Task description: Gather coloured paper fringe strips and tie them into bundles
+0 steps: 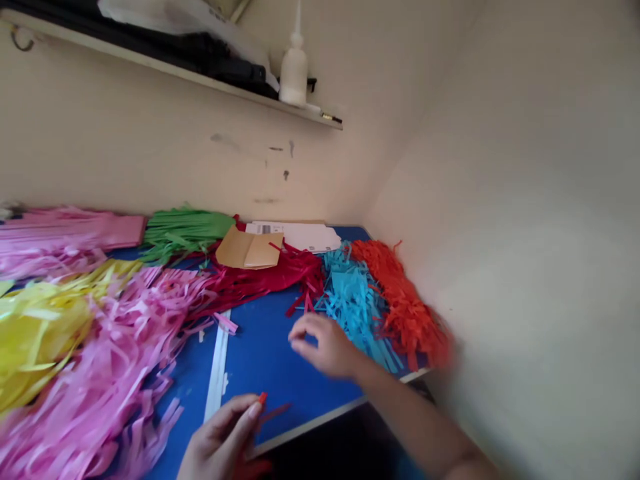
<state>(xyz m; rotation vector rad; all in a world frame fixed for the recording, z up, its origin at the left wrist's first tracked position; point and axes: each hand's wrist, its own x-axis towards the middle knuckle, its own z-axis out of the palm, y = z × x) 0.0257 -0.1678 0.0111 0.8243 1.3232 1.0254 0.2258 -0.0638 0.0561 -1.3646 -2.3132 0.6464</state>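
My left hand (225, 433), low in the head view, pinches an orange-red strip of paper (263, 398) between thumb and forefinger. A blurred reddish length trails beside it, and more red shows under the hand, partly cut off by the frame. My right hand (327, 347) hovers above the blue tabletop (270, 347), to the right. Its thumb and forefinger curl into a ring with their tips together, and I see nothing between them. Closest to that hand lies light-blue fringed paper (353, 290); beyond it is orange-red fringed paper (400, 300) along the wall.
Fringed paper in pink (130, 340), yellow (40, 333), green (185, 230) and dark red (260, 280) covers the left and back. A folded brown card (250, 248) and white cardboard (300, 235) lie at the back. Above, a shelf (200, 79) carries a white nozzle bottle (294, 73).
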